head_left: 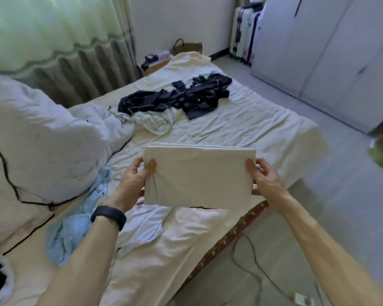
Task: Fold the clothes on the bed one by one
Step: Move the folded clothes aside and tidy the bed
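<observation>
I hold the white cloth (198,176) folded flat above the bed (241,127), its long axis running across me, left hand (135,180) pinching one short end and right hand (264,177) the other. The dark clothes (179,96) lie well beyond, straight ahead.

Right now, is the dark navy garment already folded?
No, the dark navy garment lies crumpled and spread out on the far part of the bed, while both hands hold a folded white cloth.
</observation>
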Demonstrator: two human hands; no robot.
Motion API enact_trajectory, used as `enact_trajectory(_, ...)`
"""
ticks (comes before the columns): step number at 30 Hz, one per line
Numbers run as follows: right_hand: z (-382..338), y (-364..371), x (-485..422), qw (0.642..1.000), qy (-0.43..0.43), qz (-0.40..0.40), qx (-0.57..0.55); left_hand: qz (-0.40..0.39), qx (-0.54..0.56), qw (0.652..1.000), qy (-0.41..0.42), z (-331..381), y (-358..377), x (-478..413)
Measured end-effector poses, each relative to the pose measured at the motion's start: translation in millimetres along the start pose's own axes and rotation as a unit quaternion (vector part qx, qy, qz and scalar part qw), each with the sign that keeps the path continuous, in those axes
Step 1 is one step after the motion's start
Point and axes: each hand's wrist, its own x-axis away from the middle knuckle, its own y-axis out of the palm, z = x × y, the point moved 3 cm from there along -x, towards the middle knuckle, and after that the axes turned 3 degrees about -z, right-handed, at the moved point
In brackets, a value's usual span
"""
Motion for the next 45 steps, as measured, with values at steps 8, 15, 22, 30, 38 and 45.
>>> enact_trajectory(8, -39, -140, -18, 0.996, -0.013, 0.086, -0.013, -0.125, -0.043, 0.991, 0.032, 74, 154, -57)
enact_trajectory(15, -57, -218, -40, 0.979, -0.037, 0.198, -0.034, -0.268, -0.081, 0.959, 0.042, 122, 267, -117)
enact_trajectory(22, -83, -308, -72, 0.942, -0.074, 0.325, -0.045, -0.281, -0.033, 0.955, 0.085, 167, 369, -167)
enact_trajectory(30, -63, -411, -114, 0.937, -0.058, 0.341, -0.037, -0.304, -0.045, 0.950, 0.060, 162, 486, -210)
enact_trajectory(38, 0, -523, -200, 0.952, 0.003, 0.299, -0.065, -0.248, -0.082, 0.965, 0.005, 120, 608, -272)
enact_trajectory(45, 61, -556, -273, 0.967, 0.111, 0.214, -0.076, -0.158, -0.140, 0.975, -0.068, 76, 634, -309)
